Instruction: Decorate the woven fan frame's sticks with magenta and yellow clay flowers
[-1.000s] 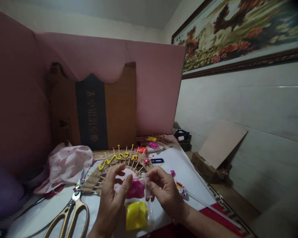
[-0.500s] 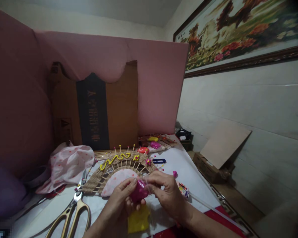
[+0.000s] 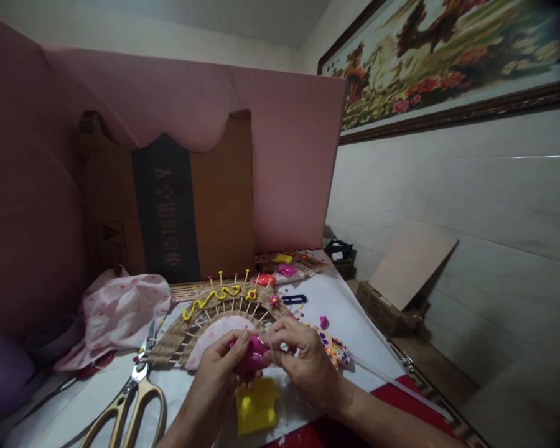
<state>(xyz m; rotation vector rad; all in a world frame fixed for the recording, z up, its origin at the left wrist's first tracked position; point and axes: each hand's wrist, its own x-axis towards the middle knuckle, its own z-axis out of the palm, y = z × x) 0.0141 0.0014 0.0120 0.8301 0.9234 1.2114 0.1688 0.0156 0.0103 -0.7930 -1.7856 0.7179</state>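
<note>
A packet of magenta clay (image 3: 253,353) in clear plastic is held between my two hands over the table. My left hand (image 3: 221,367) is closed round its left side, thumb on top. With thumb and fingers, my right hand (image 3: 305,364) pinches the clear wrapper at the packet's right end. Just below lies a yellow packet (image 3: 257,407), flat on the table. Behind my hands stands a fan-shaped piece of woven twine and sticks (image 3: 168,348). It bears a wavy yellow clay strip (image 3: 209,301), small clay flowers (image 3: 274,302) and a dotted cloth centre (image 3: 204,348).
Gold-handled scissors (image 3: 137,389) lie to the left, near a bunched dotted cloth (image 3: 126,308). A small magenta lump (image 3: 323,322), a dark blue clip-like piece (image 3: 294,299) and a white stick (image 3: 396,382) are on the right. Cardboard (image 3: 221,199) stands behind.
The view has shifted slightly, moving the scene a little left. My fingers have shifted on the magenta packet, which sits flatter now. More of the yellow packet shows.
</note>
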